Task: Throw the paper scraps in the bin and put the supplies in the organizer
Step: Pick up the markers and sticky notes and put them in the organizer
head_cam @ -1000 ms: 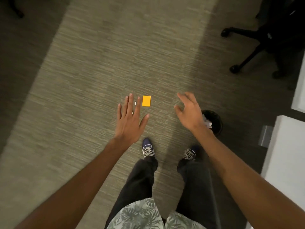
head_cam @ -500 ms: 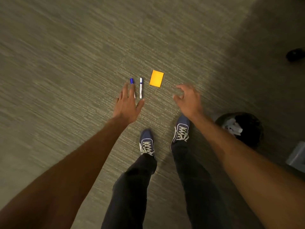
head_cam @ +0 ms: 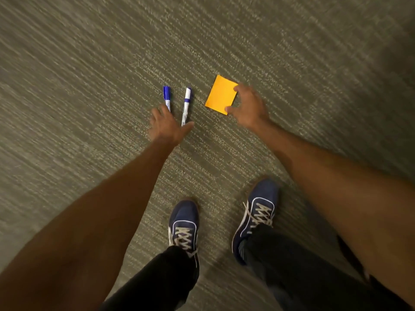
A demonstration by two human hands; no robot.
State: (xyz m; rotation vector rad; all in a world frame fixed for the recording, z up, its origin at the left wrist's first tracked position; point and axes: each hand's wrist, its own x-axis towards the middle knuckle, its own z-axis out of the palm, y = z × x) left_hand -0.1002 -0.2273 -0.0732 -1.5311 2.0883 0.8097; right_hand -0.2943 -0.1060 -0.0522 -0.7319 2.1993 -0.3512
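Two markers lie side by side on the carpet: one with a blue cap (head_cam: 166,97) on the left, one white with a blue band (head_cam: 186,105) to its right. An orange pad of sticky notes (head_cam: 221,94) lies to the right of them. My left hand (head_cam: 167,126) is spread over the markers' near ends, fingers apart, touching or nearly touching them. My right hand (head_cam: 248,106) has its thumb and fingers on the pad's right edge and near corner, and the pad still lies flat on the floor.
Grey-green carpet (head_cam: 89,86) fills the view. My two blue sneakers (head_cam: 184,225) (head_cam: 256,217) stand just behind the hands. No bin or organizer is in sight.
The view has dropped closer to the floor and the bin has left the frame. My right hand reached forward onto the orange pad. My left hand came down over the markers' ends.
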